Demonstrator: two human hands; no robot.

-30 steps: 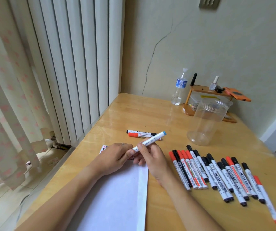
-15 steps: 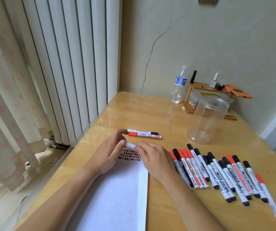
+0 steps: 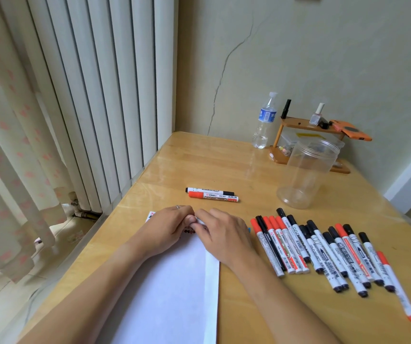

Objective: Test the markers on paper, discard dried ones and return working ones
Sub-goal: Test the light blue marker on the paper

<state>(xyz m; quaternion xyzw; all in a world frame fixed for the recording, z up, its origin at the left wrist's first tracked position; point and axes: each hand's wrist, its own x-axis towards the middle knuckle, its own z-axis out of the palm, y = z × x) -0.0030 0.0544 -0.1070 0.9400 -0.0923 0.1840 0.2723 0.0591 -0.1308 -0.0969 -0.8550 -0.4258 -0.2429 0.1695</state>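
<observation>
Left hand and right hand now meet over the top of the paper, fingers of both curled round the blue marker. A second ago the marker stood raised, its blue cap pointing to 2 o'clock; it has since come down flat, only a white sliver showing between the fingertips and a speck of blue at the right hand's 3 o'clock edge. Judged: the cap is about to be pulled for a test stroke beside the existing scribbles. Two markers lie at 12 o'clock, the row at 3 o'clock, the jar at 2 o'clock.
</observation>
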